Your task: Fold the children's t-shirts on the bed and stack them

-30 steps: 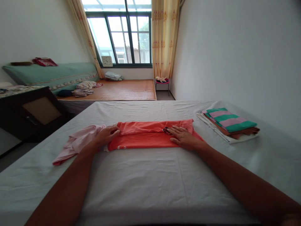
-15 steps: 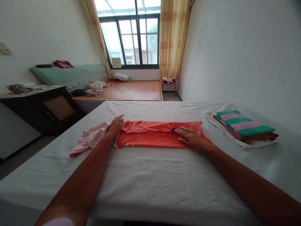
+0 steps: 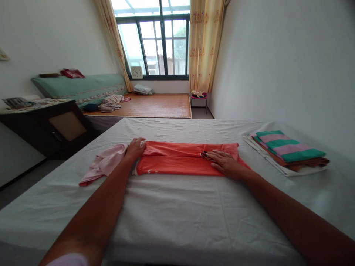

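A folded orange shirt (image 3: 177, 162) lies in a long flat strip across the bed, with small white lettering at its lower left. At its upper left corner is my left hand (image 3: 135, 147), its fingers bent and closed on the edge of the cloth. My right hand (image 3: 224, 162) rests flat on the right part of the shirt, fingers stretched, beside a small dark print (image 3: 204, 154). A pale pink part of cloth (image 3: 108, 160) with an orange edge spreads out to the left, partly hidden behind my left forearm.
On the right of the white sheet (image 3: 177, 214) sits a stack of folded clothes (image 3: 290, 147), green-and-pink striped on top. A dark cabinet (image 3: 63, 125) stands at left. Beyond are a second bed with a brown mat (image 3: 161, 105) and a small stool (image 3: 199, 96).
The fingers of my left hand have come down and bent onto the shirt's corner; earlier the index finger pointed outward. My right hand stays flat in place.
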`<state>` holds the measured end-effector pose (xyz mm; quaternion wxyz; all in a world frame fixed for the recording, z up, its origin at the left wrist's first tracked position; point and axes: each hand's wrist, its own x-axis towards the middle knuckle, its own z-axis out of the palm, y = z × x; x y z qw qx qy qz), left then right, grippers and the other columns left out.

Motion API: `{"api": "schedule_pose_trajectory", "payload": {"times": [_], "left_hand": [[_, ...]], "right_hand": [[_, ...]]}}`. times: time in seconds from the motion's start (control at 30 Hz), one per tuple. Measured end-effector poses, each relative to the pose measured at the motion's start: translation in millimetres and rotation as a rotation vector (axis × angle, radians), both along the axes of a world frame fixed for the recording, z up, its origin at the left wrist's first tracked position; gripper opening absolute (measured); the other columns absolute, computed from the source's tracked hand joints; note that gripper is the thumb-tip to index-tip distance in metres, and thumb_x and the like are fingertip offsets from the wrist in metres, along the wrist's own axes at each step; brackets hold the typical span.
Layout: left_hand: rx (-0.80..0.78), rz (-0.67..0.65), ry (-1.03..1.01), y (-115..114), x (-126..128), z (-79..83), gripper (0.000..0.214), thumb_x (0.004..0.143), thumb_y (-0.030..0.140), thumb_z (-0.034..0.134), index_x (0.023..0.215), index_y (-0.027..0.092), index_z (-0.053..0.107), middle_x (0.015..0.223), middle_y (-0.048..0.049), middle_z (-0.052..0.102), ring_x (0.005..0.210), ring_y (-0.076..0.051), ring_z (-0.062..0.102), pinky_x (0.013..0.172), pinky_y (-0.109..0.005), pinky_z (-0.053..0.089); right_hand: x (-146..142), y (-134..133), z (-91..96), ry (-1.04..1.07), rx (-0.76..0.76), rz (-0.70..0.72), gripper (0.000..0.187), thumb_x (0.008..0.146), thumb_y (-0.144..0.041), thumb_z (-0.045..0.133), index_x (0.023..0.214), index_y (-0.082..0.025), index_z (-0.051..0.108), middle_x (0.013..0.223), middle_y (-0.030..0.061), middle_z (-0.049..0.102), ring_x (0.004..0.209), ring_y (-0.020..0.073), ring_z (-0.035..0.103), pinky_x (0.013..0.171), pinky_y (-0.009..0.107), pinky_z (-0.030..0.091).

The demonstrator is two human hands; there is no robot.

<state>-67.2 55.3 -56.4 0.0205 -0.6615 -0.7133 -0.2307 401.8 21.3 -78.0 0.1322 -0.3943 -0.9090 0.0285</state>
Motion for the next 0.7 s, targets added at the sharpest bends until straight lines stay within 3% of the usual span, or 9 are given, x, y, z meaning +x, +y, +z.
{"api": "schedule_pose_trajectory", "payload": {"times": [0.1,0.2,0.27,0.37,0.53,0.6,0.7], "left_hand": [[0.089,-0.231,0.024,-11,8,0.1,0.049,0.089,0.039,0.039,0.129,0.017,0.056,0.135,-0.0108,0.053,0.131,-0.023,0.041,0.112,-0.039,0.029],[-0.124,-0.567,0.040,-25,14,3.7,0.047,0.088,0.048,0.041,0.121,0.023,0.064,0.138,-0.0055,0.052,0.134,-0.023,0.038,0.113,-0.038,0.027],[-0.270,-0.641,0.009,-33,12,8.3,0.045,0.087,0.051,0.041,0.111,0.026,0.069,0.134,-0.0029,0.057,0.129,-0.022,0.045,0.111,-0.034,0.031],[-0.262,-0.442,-0.060,-39,5,15.0,0.047,0.088,0.052,0.036,0.097,0.024,0.072,0.124,-0.0038,0.064,0.117,-0.021,0.056,0.103,-0.027,0.038],[-0.170,0.012,-0.042,-45,6,19.4,0.051,0.084,0.046,0.043,0.119,0.013,0.058,0.114,-0.0131,0.067,0.101,-0.023,0.064,0.086,-0.029,0.047],[-0.225,0.088,0.016,-46,12,22.1,0.051,0.081,0.049,0.047,0.114,0.013,0.060,0.108,-0.0136,0.069,0.097,-0.025,0.065,0.082,-0.030,0.048],[-0.316,0.101,0.065,-48,18,29.4,0.042,0.075,0.055,0.054,0.087,0.017,0.065,0.089,-0.0118,0.072,0.087,-0.027,0.066,0.073,-0.031,0.048]], "right_hand": [[1,1,0.8,0.002,-0.022,0.004,0.050,0.096,-0.045,0.035,0.145,-0.032,0.036,0.145,-0.0002,0.044,0.137,0.0234,0.035,0.113,0.045,0.029],[2,1,2.6,0.004,-0.036,0.010,0.051,0.097,-0.046,0.033,0.146,-0.032,0.035,0.146,-0.0009,0.043,0.138,0.0236,0.034,0.114,0.046,0.028],[2,0,3.7,0.008,-0.040,0.023,0.051,0.097,-0.046,0.033,0.146,-0.032,0.035,0.146,-0.0009,0.043,0.138,0.0234,0.033,0.114,0.046,0.028],[2,0,3.0,0.011,-0.042,0.022,0.051,0.097,-0.046,0.033,0.146,-0.032,0.035,0.146,-0.0008,0.043,0.138,0.0234,0.033,0.114,0.046,0.027],[2,2,-1.8,0.007,-0.037,-0.009,0.051,0.096,-0.047,0.033,0.145,-0.031,0.037,0.146,0.0002,0.044,0.138,0.0243,0.034,0.114,0.047,0.028],[3,2,-2.0,0.010,-0.035,-0.005,0.052,0.096,-0.048,0.035,0.145,-0.031,0.037,0.145,0.0005,0.044,0.138,0.0243,0.034,0.114,0.047,0.028],[2,1,0.6,0.019,-0.036,0.014,0.052,0.096,-0.047,0.036,0.145,-0.031,0.037,0.145,0.0009,0.045,0.137,0.0240,0.036,0.113,0.045,0.028]]}}
